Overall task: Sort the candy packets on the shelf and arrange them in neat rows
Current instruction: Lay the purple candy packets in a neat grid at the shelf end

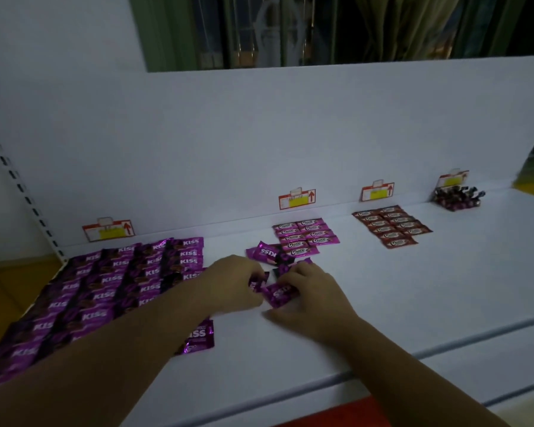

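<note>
Purple KISS packets lie in neat rows (105, 288) over the left part of the white shelf (413, 288). A small loose heap of the same purple packets (265, 253) sits in the middle. My left hand (232, 282) pinches one purple packet (257, 283) at the heap's near edge. My right hand (309, 295) rests its fingers on another purple packet (280, 294) right beside it. One single KISS packet (198, 337) lies partly under my left forearm.
Pink Choco packets (305, 237) lie in two short columns behind the heap. Brown packets (392, 224) form two columns further right. A dark pile of wrapped candies (457, 197) sits at the far right. Price tags (296, 198) stand along the back wall.
</note>
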`<state>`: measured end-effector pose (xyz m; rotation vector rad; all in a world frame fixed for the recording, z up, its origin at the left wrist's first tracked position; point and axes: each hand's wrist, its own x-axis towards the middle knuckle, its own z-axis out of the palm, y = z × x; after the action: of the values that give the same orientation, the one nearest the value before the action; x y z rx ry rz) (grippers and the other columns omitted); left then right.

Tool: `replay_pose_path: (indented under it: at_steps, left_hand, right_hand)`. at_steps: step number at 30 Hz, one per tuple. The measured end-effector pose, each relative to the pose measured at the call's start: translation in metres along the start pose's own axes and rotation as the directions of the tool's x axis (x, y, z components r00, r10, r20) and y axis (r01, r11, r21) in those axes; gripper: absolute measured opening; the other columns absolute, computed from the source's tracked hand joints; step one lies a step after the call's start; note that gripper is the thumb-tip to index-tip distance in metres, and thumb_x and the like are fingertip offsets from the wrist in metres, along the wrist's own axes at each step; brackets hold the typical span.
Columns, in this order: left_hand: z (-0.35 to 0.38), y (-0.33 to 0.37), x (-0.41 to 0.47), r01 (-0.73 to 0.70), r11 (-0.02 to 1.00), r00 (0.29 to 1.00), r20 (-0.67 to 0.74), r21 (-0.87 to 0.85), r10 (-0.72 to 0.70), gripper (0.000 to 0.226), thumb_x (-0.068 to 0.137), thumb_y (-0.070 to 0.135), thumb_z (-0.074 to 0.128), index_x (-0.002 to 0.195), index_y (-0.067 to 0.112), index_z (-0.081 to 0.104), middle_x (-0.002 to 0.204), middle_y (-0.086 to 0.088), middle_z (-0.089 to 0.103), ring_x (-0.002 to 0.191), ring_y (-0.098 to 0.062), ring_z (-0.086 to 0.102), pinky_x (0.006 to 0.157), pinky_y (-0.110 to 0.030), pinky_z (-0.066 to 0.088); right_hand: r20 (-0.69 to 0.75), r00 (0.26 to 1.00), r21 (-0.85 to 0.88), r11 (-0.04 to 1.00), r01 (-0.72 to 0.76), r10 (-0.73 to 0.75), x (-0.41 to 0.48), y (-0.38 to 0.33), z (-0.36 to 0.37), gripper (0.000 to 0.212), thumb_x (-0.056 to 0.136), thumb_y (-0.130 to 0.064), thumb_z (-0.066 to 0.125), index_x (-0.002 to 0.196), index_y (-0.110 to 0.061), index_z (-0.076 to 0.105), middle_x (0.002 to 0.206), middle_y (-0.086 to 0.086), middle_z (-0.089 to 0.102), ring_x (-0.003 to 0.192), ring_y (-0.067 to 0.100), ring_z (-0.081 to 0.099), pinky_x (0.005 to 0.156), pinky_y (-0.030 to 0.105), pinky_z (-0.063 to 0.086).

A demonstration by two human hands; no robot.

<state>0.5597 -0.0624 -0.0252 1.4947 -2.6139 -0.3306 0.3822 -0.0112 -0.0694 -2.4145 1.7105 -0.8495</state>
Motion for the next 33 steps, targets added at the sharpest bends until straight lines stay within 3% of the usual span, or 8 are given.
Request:
replay_pose_path:
  at_steps: [3,8,13,17,22,24,28,33]
  left_hand:
    - [-0.004,0.006,-0.005,0.057,0.998,0.998,0.014,-0.041,-0.057,0.030,0.076,0.022,0.061,0.106,0.017,0.064,0.103,-0.005,0.065,0.086,-0.018,0.060,0.072,-0.031,0.051]
    - [-0.006,0.011,-0.012,0.156,0.965,0.985,-0.036,-0.212,-0.167,0.035,0.084,0.001,0.052,0.116,0.012,0.061,0.110,-0.008,0.062,0.094,-0.023,0.059,0.073,-0.025,0.043]
    - [-0.031,-0.001,-0.048,0.245,0.565,0.945,0.063,-0.787,-0.322,0.014,0.084,0.004,0.061,0.090,0.010,0.071,0.085,-0.011,0.071,0.069,-0.016,0.063,0.062,-0.029,0.050]
    - [-0.039,-0.014,-0.091,0.195,0.259,0.896,0.065,-0.946,-0.439,0.012,0.082,0.004,0.065,0.082,0.012,0.074,0.080,-0.006,0.071,0.075,-0.019,0.062,0.068,-0.030,0.047]
    - [-0.041,-0.024,-0.146,0.007,0.086,0.838,-0.041,-0.996,-0.544,0.030,0.078,-0.016,0.058,0.097,0.007,0.063,0.082,-0.014,0.072,0.073,-0.026,0.070,0.059,-0.032,0.058]
    - [-0.035,-0.023,-0.168,-0.010,0.212,0.826,-0.128,-0.977,-0.549,0.040,0.076,-0.017,0.059,0.091,0.019,0.068,0.082,-0.007,0.073,0.074,-0.024,0.071,0.057,-0.029,0.057]
    - [-0.007,-0.016,-0.197,0.160,0.758,0.748,-0.424,-0.632,-0.511,0.036,0.077,0.003,0.068,0.068,0.039,0.067,0.065,0.017,0.067,0.068,0.002,0.063,0.058,-0.006,0.046]
    - [0.011,-0.025,-0.211,0.293,0.819,0.676,-0.498,-0.494,-0.543,0.031,0.075,0.010,0.073,0.097,0.031,0.067,0.080,0.026,0.055,0.072,0.016,0.051,0.061,0.003,0.039]
  right_hand:
    - [-0.017,1.000,0.000,1.000,-0.026,0.026,-0.001,0.000,0.002,0.053,0.064,-0.070,0.063,0.094,-0.026,0.060,0.091,-0.010,0.052,0.082,0.008,0.045,0.075,0.024,0.041]
    - [-0.002,0.999,-0.046,0.998,-0.051,0.051,-0.002,-0.002,0.003,0.055,0.065,-0.075,0.056,0.094,-0.029,0.057,0.086,-0.014,0.045,0.078,0.005,0.042,0.069,0.020,0.036]
    - [-0.018,1.000,-0.112,0.994,-0.022,0.020,-0.006,-0.003,0.002,0.044,0.077,-0.065,0.051,0.098,-0.029,0.063,0.091,-0.011,0.052,0.083,0.007,0.048,0.067,0.021,0.039]
    - [-0.069,0.997,-0.152,0.988,0.028,-0.039,-0.009,-0.008,-0.003,0.025,0.089,-0.042,0.051,0.096,-0.023,0.066,0.090,-0.005,0.059,0.078,0.014,0.056,0.060,0.023,0.034]
    - [-0.141,0.978,0.137,0.981,-0.137,0.156,-0.011,-0.010,-0.010,0.018,0.094,-0.023,0.048,0.078,-0.023,0.056,0.070,-0.001,0.058,0.061,0.015,0.052,0.053,0.024,0.033]
    - [-0.148,0.954,0.316,0.927,-0.203,0.260,-0.010,-0.009,-0.013,0.014,0.095,-0.019,0.050,0.083,-0.023,0.056,0.070,-0.005,0.058,0.060,0.009,0.054,0.049,0.018,0.036]
    - [0.053,0.931,0.679,0.670,-0.299,0.362,-0.012,-0.008,-0.019,0.014,0.091,-0.012,0.056,0.089,-0.023,0.064,0.081,-0.003,0.067,0.058,0.007,0.065,0.046,0.013,0.045]
    - [0.156,0.930,0.743,0.581,-0.332,0.333,-0.015,-0.016,-0.025,0.017,0.085,-0.009,0.063,0.070,-0.015,0.070,0.072,0.010,0.068,0.062,0.017,0.061,0.059,0.027,0.048]
